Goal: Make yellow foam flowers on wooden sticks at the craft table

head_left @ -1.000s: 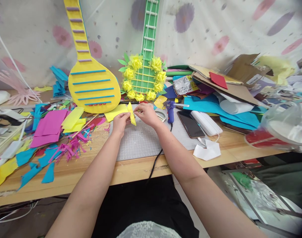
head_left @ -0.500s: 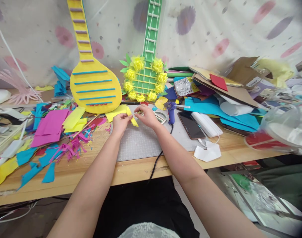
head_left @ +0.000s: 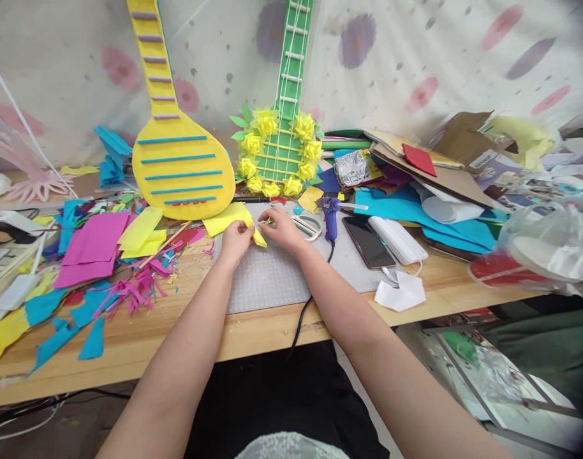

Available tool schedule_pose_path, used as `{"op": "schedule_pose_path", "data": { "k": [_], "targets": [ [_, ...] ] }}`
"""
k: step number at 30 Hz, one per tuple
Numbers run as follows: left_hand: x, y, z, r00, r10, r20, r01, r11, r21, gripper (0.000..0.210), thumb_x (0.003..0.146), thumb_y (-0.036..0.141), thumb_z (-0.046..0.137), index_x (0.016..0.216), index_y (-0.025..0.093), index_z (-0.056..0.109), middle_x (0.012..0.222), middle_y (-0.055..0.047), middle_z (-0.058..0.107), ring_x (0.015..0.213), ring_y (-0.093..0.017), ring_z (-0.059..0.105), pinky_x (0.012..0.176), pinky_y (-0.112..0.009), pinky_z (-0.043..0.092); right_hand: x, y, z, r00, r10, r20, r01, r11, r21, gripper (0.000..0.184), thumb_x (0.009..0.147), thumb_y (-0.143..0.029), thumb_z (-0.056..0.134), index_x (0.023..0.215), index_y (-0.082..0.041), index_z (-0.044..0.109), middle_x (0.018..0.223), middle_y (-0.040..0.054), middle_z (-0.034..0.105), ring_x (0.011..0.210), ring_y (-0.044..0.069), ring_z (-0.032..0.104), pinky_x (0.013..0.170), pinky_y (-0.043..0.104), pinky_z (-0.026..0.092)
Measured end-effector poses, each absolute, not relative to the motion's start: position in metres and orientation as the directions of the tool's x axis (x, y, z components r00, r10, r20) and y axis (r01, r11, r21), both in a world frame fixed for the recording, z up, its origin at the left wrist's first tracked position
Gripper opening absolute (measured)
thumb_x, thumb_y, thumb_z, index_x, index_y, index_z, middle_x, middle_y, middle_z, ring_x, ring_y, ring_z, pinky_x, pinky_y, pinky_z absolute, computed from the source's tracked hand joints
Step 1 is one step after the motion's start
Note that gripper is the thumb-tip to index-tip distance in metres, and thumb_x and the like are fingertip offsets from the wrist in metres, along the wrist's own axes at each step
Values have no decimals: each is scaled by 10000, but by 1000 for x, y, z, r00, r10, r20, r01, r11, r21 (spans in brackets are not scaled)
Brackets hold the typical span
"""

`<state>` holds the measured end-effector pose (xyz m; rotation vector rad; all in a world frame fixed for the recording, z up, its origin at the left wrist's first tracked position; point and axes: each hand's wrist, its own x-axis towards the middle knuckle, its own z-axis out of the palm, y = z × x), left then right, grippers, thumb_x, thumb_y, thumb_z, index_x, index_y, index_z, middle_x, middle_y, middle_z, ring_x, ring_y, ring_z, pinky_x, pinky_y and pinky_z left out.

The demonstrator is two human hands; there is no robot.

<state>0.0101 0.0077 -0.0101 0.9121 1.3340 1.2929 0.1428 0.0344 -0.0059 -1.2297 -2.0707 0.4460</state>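
Note:
My left hand (head_left: 236, 242) is closed on a yellow paper strip (head_left: 258, 238), pinching it above the grey cutting mat (head_left: 267, 280). Just behind that hand lies a larger piece of yellow paper (head_left: 227, 218). A short gap to the right, my right hand (head_left: 279, 229) has its fingers curled towards the strip; whatever is between its fingertips is too small to tell. Scissors (head_left: 309, 227) with pale handles rest beside my right wrist, their blades partly hidden behind the hand. A blue glue gun (head_left: 330, 220) stands farther right.
Behind my hands lean a yellow paper guitar (head_left: 184, 169) and a green one (head_left: 284, 146) ringed with yellow flowers. Pink paper (head_left: 93, 245) and scraps cover the left. To the right are a phone (head_left: 368, 242), a white power strip (head_left: 397, 239) and piled blue paper (head_left: 411, 213).
My left hand has shifted slightly and now covers more of the yellow strip, whose upper end no longer stands out. The right hand has moved slightly; the camera view has shifted a little.

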Motion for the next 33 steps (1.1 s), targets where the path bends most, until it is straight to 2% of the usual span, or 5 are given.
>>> {"op": "schedule_pose_path", "data": {
  "k": [11, 20, 23, 27, 33],
  "targets": [
    [4, 14, -22, -216, 971, -102, -6, 103, 995, 68, 696, 157, 566, 727, 165, 506, 656, 26, 548, 592, -102, 575, 648, -285, 509, 137, 36, -19, -367, 851, 375, 769, 504, -392, 250, 838, -326, 491, 1000, -232, 656, 1019, 59, 568, 1005, 202, 447, 879, 349, 295],
    [-3, 20, -29, -214, 977, -3, 122, 29, 992, 167, 671, 239, 591, 815, 162, 556, 758, -22, 609, 599, -122, 589, 575, -254, 483, 146, 30, -8, -377, 857, 351, 758, 503, -415, 370, 842, -358, 463, 1165, -223, 581, 1140, 62, 542, 1069, 190, 453, 948, 329, 323],
    [-1, 19, -26, -216, 976, 17, 123, 10, 992, 151, 665, 230, 596, 797, 161, 575, 759, -29, 614, 600, -119, 587, 562, -240, 475, 162, 27, 12, -245, 925, 289, 853, 348, -390, 373, 839, -242, 428, 1187, -171, 540, 1149, 98, 525, 1081, 195, 473, 924, 314, 365],
    [2, 17, -19, -212, 977, 9, 74, 7, 997, 121, 689, 238, 573, 781, 160, 579, 725, -21, 591, 578, -117, 569, 507, -234, 466, 180, 19, 27, -76, 992, 104, 977, 94, -191, 359, 806, -147, 419, 1150, -113, 516, 1123, 160, 527, 1008, 245, 522, 852, 340, 409],
    [-2, 16, -10, -226, 969, 103, 118, -78, 990, 123, 697, 254, 566, 777, 162, 582, 753, -10, 588, 664, -108, 547, 555, -211, 470, 176, 18, 21, -27, 999, 46, 999, 28, -32, 340, 832, -97, 347, 1132, -42, 497, 1142, 224, 525, 1100, 281, 475, 887, 353, 379]
  ]
}}
